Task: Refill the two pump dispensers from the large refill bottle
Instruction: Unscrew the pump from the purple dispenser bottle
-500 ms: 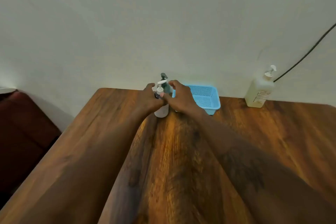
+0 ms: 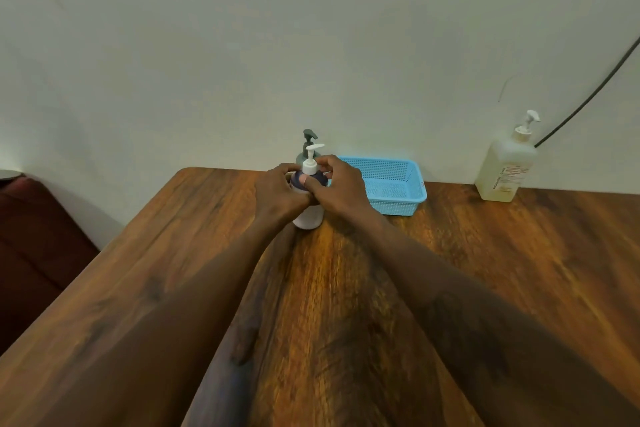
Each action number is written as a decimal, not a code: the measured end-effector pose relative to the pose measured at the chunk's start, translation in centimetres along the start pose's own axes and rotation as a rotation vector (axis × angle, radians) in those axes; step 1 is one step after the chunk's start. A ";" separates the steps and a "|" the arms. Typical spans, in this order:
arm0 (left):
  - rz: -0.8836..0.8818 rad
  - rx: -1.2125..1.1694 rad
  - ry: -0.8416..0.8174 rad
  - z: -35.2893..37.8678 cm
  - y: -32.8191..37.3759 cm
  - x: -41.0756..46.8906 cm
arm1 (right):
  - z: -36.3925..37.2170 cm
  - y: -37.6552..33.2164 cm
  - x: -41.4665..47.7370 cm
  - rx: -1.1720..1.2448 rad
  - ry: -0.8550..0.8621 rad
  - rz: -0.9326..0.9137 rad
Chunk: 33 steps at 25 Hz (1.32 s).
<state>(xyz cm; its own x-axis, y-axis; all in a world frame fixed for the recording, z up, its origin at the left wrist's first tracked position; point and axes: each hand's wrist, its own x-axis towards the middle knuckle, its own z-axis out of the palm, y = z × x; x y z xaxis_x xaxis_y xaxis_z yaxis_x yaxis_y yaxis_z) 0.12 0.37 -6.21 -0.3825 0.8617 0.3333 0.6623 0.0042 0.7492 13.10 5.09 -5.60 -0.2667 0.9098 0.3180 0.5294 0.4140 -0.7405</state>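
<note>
Both hands have closed in, mid frame. On the table (image 2: pixel 485 270), refill bottle (image 2: pixel 505 170) stands far right. Left hand (image 2: pixel 277 192) grips the white dispenser (image 2: pixel 309 215); right hand (image 2: pixel 343 185) pinches its top. A hard twist could tip it onto the grey dispenser (image 2: pixel 308 140).

A plain room, most likely in a home.
A wood-grain table (image 2: pixel 519 270) stands pushed against a bare pale wall (image 2: pixel 242 45), with a dark red cushioned seat (image 2: pixel 38 253) beside it at the left. On the tabletop near the wall are household items: a blue plastic basket (image 2: pixel 398 206), a white pump bottle (image 2: pixel 309 217), a grey pump bottle (image 2: pixel 308 139) and 1 large labelled pump bottle (image 2: pixel 505 173). A black cable (image 2: pixel 588 97) hangs along the wall.
</note>
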 end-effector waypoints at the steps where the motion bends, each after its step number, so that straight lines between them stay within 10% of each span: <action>1: 0.031 -0.011 0.002 0.0 0.3 -0.4 | -0.3 0.2 -0.2 -0.004 0.026 -0.003; 18: 0.187 -0.201 -0.170 3.0 9.4 -10.6 | -12.9 1.3 -9.2 -0.002 0.303 -0.105; 28: 0.157 -0.560 -0.510 0.8 12.8 -16.4 | -19.3 1.7 -14.9 0.052 0.020 -0.318; 33: 0.234 -0.548 -0.546 -0.3 12.3 -17.2 | -20.9 1.9 -17.0 0.324 -0.259 -0.136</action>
<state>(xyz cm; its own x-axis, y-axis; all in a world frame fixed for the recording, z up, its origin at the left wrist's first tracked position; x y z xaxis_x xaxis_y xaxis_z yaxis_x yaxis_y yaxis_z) 14.66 -14.51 -2.58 0.1894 0.9363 0.2957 0.2222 -0.3342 0.9159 35.47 -8.98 -0.03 -0.5312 0.7935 0.2970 0.2067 0.4613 -0.8628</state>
